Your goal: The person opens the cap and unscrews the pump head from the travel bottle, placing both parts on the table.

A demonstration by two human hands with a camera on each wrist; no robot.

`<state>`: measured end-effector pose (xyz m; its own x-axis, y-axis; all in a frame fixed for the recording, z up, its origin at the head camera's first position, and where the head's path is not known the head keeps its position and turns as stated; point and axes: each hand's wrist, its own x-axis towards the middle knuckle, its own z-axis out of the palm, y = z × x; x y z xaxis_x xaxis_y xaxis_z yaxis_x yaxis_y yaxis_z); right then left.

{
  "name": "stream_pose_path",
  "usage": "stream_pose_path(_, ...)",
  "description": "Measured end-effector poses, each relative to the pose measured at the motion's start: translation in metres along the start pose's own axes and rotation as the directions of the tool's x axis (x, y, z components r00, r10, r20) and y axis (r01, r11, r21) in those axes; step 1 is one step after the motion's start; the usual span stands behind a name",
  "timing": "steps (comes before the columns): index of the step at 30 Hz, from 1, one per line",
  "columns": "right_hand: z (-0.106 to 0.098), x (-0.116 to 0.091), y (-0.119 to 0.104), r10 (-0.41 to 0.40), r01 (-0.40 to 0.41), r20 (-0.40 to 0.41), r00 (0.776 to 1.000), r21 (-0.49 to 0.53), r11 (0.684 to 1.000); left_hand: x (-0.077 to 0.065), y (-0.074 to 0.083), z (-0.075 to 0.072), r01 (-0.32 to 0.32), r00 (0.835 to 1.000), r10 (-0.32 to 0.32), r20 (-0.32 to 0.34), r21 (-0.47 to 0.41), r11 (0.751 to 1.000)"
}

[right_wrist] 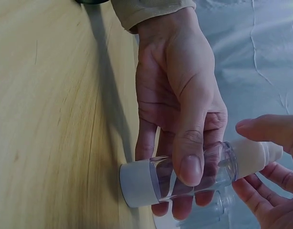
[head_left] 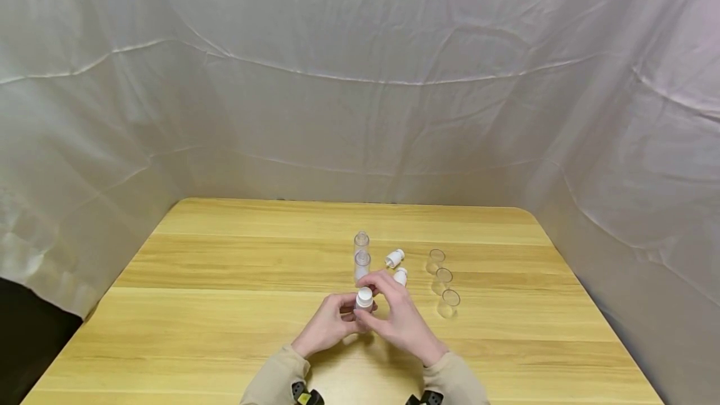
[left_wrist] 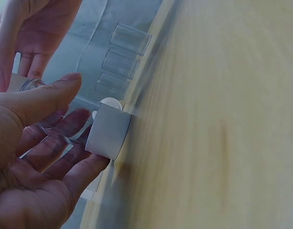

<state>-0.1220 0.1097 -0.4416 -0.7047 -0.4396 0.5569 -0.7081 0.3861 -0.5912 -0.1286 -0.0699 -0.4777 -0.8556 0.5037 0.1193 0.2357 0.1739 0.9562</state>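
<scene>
A clear pump bottle with a white base stands upright between both hands. My left hand holds the bottle around its clear body, thumb on one side and fingers on the other. At the neck sits a white pump top, which my right hand pinches between thumb and fingertips. Just beyond the hands, two similar clear bottles stand in a line, the nearer bottle partly behind my right fingers. Two loose white pump tops lie beside them, the farther pump top on its side.
To the right, three clear caps stand in a row on the wooden table, the nearest cap closest to my right hand. A pale curtain hangs behind the table and along its sides.
</scene>
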Motion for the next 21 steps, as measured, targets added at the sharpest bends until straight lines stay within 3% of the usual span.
stream_pose_path(21, -0.0052, -0.0001, -0.0025, 0.032, -0.031, 0.031, 0.999, -0.018, 0.999, 0.0003, -0.0007, -0.0003, 0.010, 1.000, -0.010, -0.014, 0.022, 1.000)
